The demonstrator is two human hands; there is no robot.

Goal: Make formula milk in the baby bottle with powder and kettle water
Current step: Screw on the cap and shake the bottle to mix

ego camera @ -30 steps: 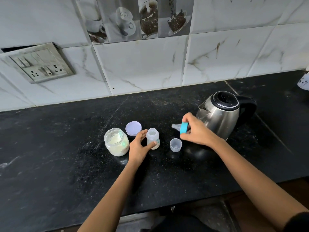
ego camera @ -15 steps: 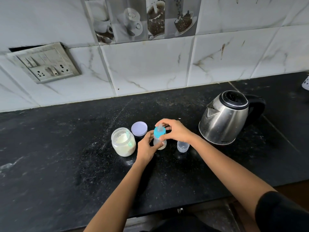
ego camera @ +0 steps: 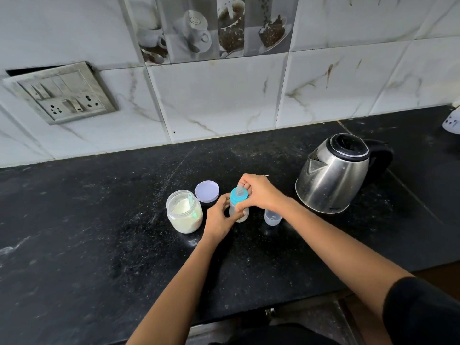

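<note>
Brings teat collar from kettle onto baby bottle. Pinches it with right hand, left hand gripping bottle. Risks cross-threading if tilted.

A black speckled stone counter meets white marbled wall tiles holding a grey switch plate.

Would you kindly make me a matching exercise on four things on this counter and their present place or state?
Things:
1 kettle
2 powder jar
3 jar lid
4 baby bottle

States:
A gripped by the left hand, right hand pinching its blue top
B open, left of the bottle
C lying flat behind the jar
D standing untouched at the right

Pairs: 1-D, 2-B, 3-C, 4-A
</note>
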